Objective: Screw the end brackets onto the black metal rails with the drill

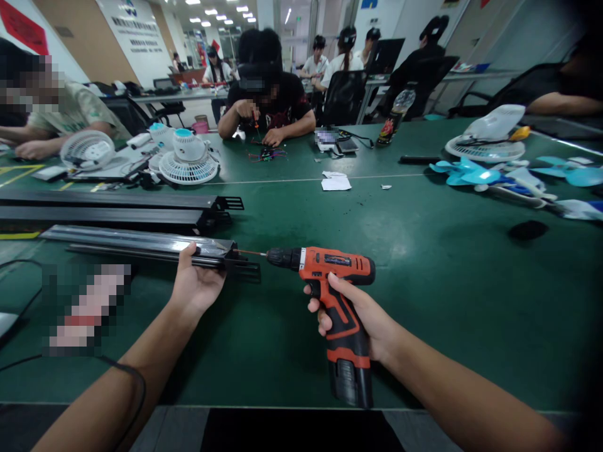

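An orange and black cordless drill (336,267) is in my right hand (351,304), its bit pointing left. My fingers wrap the grip, with the index finger at the trigger. The long thin bit (249,252) reaches the end of a long dark metal profile (141,242); whether it sits in a screw there, I cannot tell. My left hand (200,282) grips that profile near its right end, thumb on the front side and fingers underneath. A slotted black bracket (247,271) sticks out from the profile's end.
More dark profiles (103,210) lie behind. White fan parts (188,163) stand at the back left, blue fan blades (466,172) at the right. Paper scraps (336,182) and a bottle (393,119) are on the green table (447,314). A co-worker (268,94) sits opposite, working on wired parts.
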